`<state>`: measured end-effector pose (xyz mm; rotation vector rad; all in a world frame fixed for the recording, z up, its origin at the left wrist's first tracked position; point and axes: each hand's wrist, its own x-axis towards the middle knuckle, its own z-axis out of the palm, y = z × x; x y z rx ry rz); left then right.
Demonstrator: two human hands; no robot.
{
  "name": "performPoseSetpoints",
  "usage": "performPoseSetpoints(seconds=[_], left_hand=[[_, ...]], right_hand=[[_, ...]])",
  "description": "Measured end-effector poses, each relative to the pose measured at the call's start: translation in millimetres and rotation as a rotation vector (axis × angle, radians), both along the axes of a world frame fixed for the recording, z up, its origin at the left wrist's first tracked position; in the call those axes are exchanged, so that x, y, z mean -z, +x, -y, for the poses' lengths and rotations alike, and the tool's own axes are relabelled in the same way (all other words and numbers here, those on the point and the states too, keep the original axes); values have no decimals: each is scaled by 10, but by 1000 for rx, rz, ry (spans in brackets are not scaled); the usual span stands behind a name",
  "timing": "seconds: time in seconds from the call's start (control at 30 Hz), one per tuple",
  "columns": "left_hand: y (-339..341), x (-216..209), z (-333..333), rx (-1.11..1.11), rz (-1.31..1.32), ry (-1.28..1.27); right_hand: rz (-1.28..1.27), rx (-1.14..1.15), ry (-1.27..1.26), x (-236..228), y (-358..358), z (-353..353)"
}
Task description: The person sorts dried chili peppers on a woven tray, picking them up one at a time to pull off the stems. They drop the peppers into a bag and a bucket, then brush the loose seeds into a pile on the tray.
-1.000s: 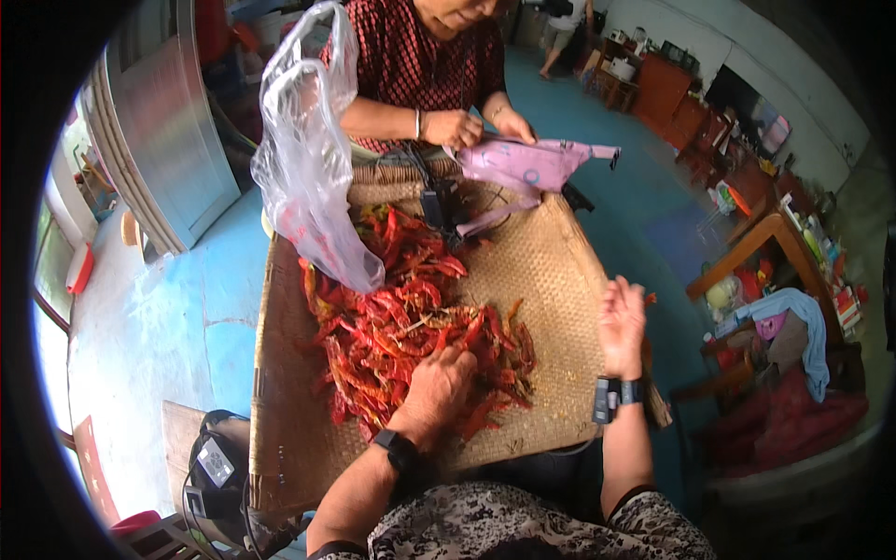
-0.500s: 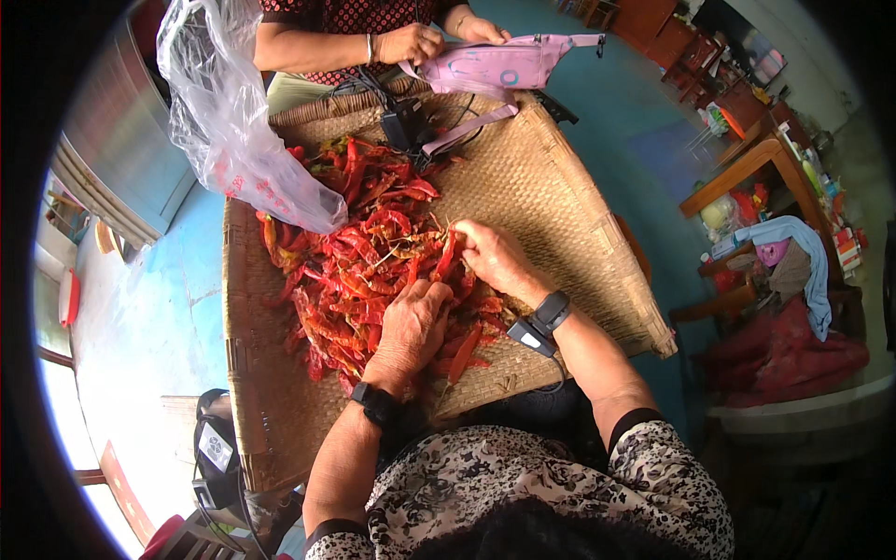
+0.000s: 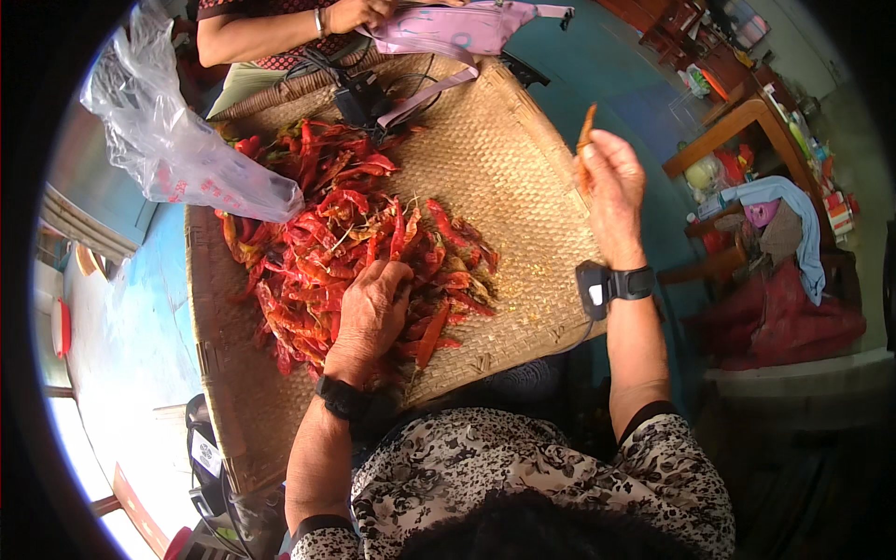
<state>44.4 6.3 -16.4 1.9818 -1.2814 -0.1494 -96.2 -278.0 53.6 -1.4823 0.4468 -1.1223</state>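
A heap of dried red chili peppers (image 3: 313, 271) lies on a woven bamboo tray (image 3: 523, 177). My right hand (image 3: 617, 187) is raised over the tray's right edge, pinching one orange-brown dried chili (image 3: 589, 126) that points upward. At the near side of the heap, my left hand (image 3: 375, 303) rests with its fingers curled into the peppers; whatever lies under those fingertips is hidden. Some peppers sit slightly apart at the heap's right side, with small yellow seeds scattered beside them.
A clear plastic bag (image 3: 210, 168) hangs over the heap's left part. Across the tray, another person's hand (image 3: 359, 13) holds a pink waist bag (image 3: 457, 28). A black adapter (image 3: 361, 98) with cables lies on the far edge. Cloths (image 3: 793, 233) are piled at right.
My right hand has lifted from the heap and moved right, with a chili in its fingers. My left hand stays at the peppers. The whole view has shifted slightly.
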Motion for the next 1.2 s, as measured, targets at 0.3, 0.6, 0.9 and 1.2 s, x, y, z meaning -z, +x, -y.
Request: performPoseSetpoints(seconds=[0.3,0.6,0.9,1.2], left_hand=[[-28,31,83,42,29,41],[-53,32,118,19,41,16],[-80,5,20,-76,45,125],[-124,-17,106,-64,33,172]], right_hand=[[-403,365,-259,-91,-956,912],[-767,513,280,806,-2568,977],[-256,-630,734,2272,-2162,475],[-555,-83,471,2894,-1526,812]])
